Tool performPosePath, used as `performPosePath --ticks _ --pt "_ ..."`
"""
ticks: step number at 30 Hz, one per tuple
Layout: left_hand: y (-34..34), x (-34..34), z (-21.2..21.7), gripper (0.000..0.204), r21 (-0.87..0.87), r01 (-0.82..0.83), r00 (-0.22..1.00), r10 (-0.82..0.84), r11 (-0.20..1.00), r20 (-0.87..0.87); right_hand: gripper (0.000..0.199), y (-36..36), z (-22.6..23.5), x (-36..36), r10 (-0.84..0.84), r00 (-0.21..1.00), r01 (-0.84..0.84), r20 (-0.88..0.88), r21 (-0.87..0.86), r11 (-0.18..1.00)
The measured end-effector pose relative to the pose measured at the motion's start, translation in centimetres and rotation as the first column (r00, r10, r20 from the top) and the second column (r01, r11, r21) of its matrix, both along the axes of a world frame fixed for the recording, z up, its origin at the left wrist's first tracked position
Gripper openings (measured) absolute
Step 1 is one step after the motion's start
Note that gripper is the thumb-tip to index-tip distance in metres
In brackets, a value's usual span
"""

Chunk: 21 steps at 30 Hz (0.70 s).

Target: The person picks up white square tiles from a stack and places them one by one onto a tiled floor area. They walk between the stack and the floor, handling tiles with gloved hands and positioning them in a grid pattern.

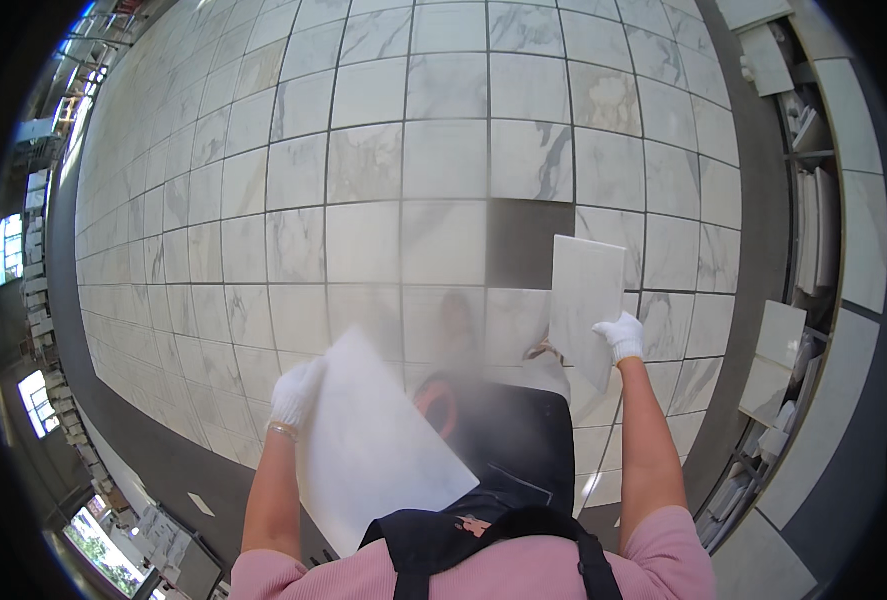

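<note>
Tiling nearly done as we read it: marble floor (383, 200) laid except one dark gap (528, 243). Right hand (623, 336) grips a tile (585, 300) just right of that gap; left hand (296, 392) clasps a bigger tile (373, 450) near us. Both unplaced.

No pkgs, labels, signs or screens in view anywhere.

Bright daylight enters from windows (8, 248) at left. Polished floor (383, 190) shows soft glare. Left tile (378, 450) motion-blurred. Strong fisheye bending, black vignette at rim.
</note>
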<state>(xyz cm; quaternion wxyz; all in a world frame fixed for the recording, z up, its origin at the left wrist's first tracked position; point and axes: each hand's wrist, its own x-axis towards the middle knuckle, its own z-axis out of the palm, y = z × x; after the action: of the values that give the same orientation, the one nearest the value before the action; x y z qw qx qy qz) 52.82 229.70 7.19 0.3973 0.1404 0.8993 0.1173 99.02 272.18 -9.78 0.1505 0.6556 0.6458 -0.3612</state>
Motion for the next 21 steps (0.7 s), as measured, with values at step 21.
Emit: performPosePath --ticks 21 --pt "-4.7 12.1 -8.3 0.048 -0.413 -0.329 0.928 0.371 0.849 0.024 0.036 6.7 -29.9 -12.2 -0.187 0.904 0.05 -0.385 -0.339 0.939"
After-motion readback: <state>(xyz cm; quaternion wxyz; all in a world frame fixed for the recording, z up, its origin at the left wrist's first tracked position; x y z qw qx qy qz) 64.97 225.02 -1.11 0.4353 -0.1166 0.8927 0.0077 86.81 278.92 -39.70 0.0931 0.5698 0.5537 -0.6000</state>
